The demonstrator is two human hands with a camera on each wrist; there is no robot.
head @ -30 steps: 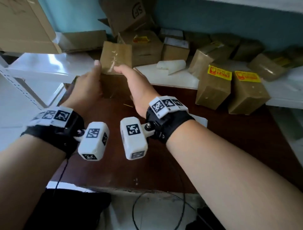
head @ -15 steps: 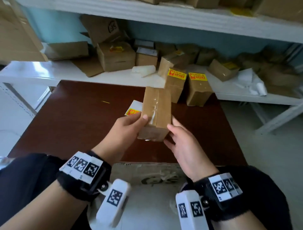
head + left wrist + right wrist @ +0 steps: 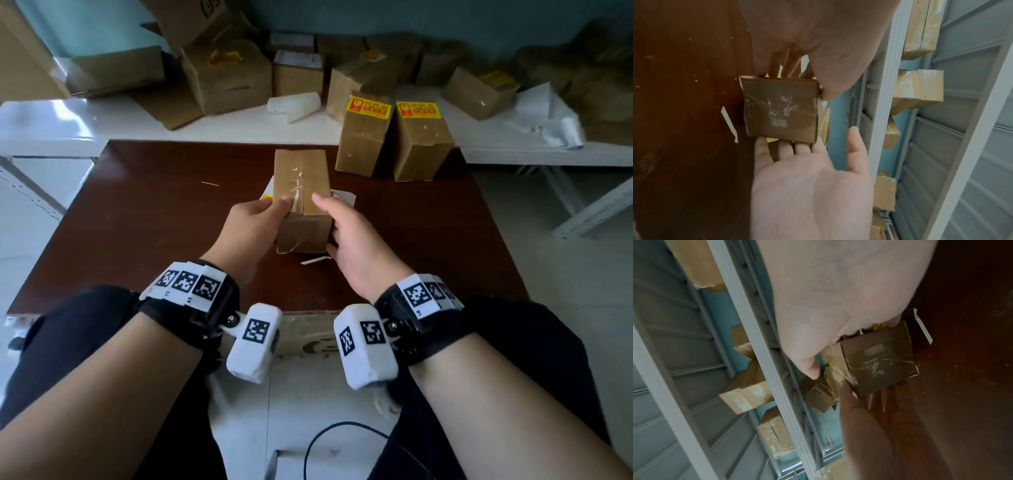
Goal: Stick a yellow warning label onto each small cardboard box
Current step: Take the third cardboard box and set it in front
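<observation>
Box (image 3: 301,192) pinched in left grip (image 3: 250,233), right grip (image 3: 356,246) flat — touching it

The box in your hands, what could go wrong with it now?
1. The box covers most of the label sheet, so the stickers under it could crease.
2. Only the left hand pinches it; the right hand has its thumb lifted, so it might tip.
3. Wrinkled tape on top could make a label stick bumpy.

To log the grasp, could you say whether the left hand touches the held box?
Touching: the head view shows the left hand pinching the box, thumb on top.
</observation>
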